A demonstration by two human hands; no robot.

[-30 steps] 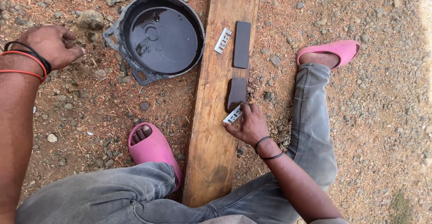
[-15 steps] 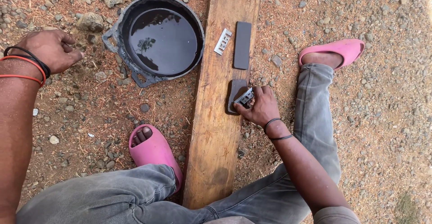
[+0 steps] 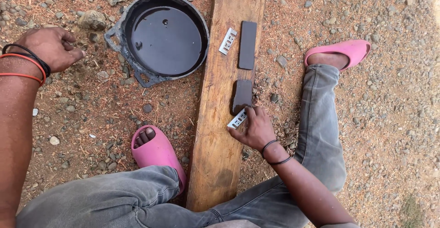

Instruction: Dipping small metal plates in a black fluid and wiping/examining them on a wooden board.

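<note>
One wooden plank [image 3: 229, 118] is laid on gravel. Two metal blades: the near one [image 3: 237, 119] is pinched by the right hand [image 3: 257, 129] against the near of two dark stones [image 3: 242, 95]; second blade [image 3: 228, 41], second stone [image 3: 247, 44] farther. One black basin [image 3: 162, 38]. Left hand [image 3: 48, 48] rests loosely curled, empty.

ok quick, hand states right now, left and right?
Left hand: loosely curled over the gravel, holding nothing.
Right hand: fingers pressing a small metal blade at the near dark stone on the plank.
</note>
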